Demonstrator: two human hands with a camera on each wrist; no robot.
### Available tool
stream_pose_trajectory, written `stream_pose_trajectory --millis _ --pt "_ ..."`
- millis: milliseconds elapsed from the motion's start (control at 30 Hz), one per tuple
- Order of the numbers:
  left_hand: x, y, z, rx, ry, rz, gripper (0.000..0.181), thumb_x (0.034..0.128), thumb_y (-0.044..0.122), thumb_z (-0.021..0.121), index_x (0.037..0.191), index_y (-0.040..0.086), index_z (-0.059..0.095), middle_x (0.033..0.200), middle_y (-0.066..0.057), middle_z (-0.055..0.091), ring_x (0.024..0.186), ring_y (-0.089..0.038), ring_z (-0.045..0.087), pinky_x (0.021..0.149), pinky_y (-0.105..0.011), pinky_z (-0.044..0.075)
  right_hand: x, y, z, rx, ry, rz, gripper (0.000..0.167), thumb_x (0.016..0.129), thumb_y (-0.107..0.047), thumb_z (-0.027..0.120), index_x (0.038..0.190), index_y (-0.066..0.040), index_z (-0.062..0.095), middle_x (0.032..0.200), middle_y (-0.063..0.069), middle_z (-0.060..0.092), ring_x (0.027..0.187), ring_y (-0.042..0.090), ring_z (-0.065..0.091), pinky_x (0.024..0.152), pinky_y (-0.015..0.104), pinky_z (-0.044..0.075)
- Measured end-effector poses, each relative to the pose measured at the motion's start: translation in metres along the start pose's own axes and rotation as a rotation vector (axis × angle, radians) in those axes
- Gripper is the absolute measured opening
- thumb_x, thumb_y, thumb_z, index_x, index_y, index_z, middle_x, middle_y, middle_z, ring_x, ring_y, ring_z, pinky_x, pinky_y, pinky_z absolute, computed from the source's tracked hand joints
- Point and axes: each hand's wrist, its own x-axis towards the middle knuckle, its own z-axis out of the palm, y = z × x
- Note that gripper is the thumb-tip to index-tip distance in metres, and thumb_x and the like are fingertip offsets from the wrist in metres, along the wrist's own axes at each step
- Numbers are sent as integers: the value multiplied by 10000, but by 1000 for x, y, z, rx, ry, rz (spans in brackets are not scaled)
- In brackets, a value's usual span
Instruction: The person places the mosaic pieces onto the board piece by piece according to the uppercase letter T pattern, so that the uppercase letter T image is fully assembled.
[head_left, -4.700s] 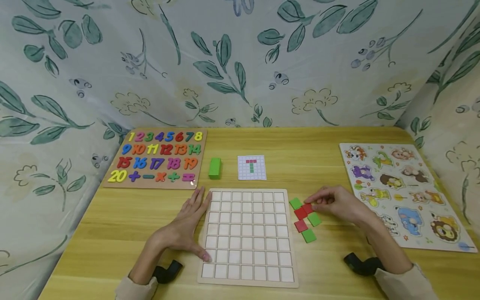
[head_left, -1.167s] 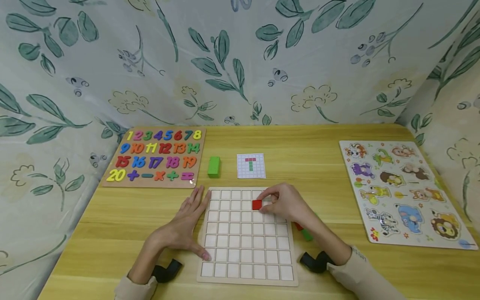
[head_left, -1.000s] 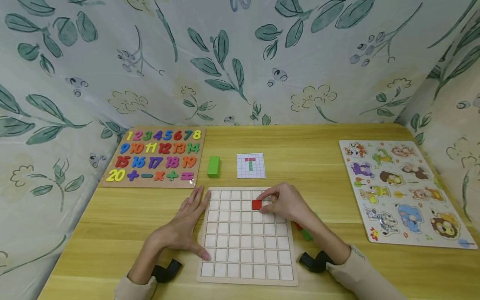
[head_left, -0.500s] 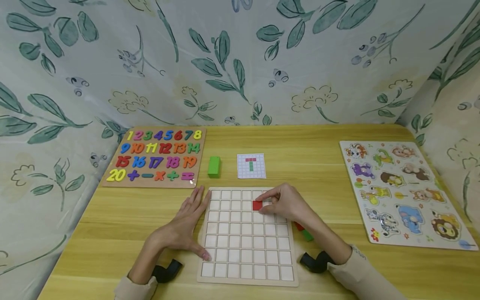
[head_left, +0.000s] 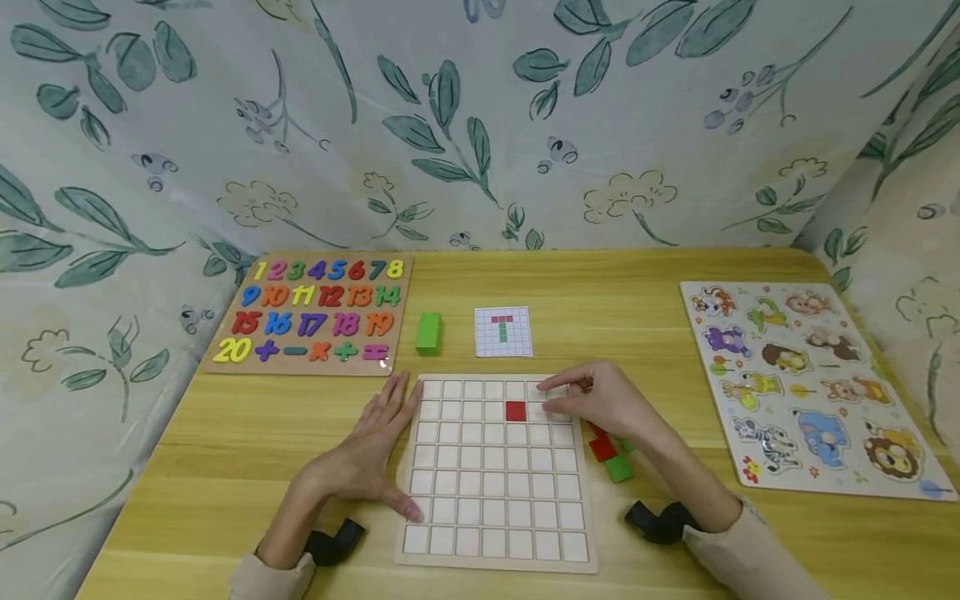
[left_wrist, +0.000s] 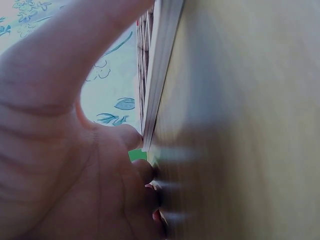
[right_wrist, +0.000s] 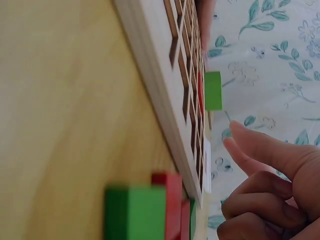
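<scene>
One red square tile [head_left: 515, 411] lies in a cell of the wooden grid board [head_left: 493, 562], second row from the top, right of the middle. My left hand [head_left: 366, 457] touches the board's left side, thumb and fingers spread. Over the upper right cells is my right hand [head_left: 600, 400], thumb and index finger apart with nothing between them; in the right wrist view the other fingers of that hand [right_wrist: 270, 185] are bent. Red tiles [head_left: 602, 450] and green tiles [head_left: 618, 468] lie beside the board's right edge, partly hidden by the right forearm.
Behind the board are a green block [head_left: 429, 334] and a card [head_left: 503, 332] printed with a red and green T on a grid. A number board [head_left: 303, 367] lies at the back left, an animal puzzle board [head_left: 817, 387] at the right.
My right hand has let go of the red tile and moved right and slightly up. Earlier, that hand brought the tile from the pile to the board. The left hand has stayed in place.
</scene>
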Motion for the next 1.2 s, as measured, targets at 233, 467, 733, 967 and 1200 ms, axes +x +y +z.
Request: stream_pose_trajectory --millis 233,467,733,967,1200 --pt "0 0 0 2 2 -3 1602 531 545 996 1663 68 -33 1710 -222 -215 1590 -421 -203 1288 -651 -20 -19 18 -28 1 -16 6 260 895 -191 817 1140 -106 797 598 -36 327 543 104 304 471 227 264" --pt "0 0 0 -13 6 4 1604 528 539 999 1662 62 -29 1708 -235 -210 1588 -432 -200 1280 -666 -18 -34 36 -47 -19 -23 2 276 865 -190 845 1121 -97 799 611 -41 300 556 86 293 486 233 274" --pt "0 0 1 -6 23 30 1599 533 553 992 1660 52 -26 1701 -268 -196 1582 -465 -180 1270 -684 -6 -36 45 -54 -23 -23 9 299 824 -175 874 1100 -88 797 606 -40 304 553 93 295 490 239 251" --pt "0 0 0 -7 16 23 1599 534 546 993 1659 50 -28 1702 -263 -198 1581 -463 -184 1272 -681 -11 -35 43 -50 -56 -29 45 287 829 -150 866 1101 -90 799 612 -43 330 560 94 309 498 230 249" --pt "-1 1 0 -18 21 35 1593 537 534 995 1658 43 -25 1695 -283 -192 1575 -480 -181 1261 -696 -15 -34 44 -47 -79 -21 70 270 830 -128 858 1090 -85 798 615 -44 340 566 100 315 498 221 244"
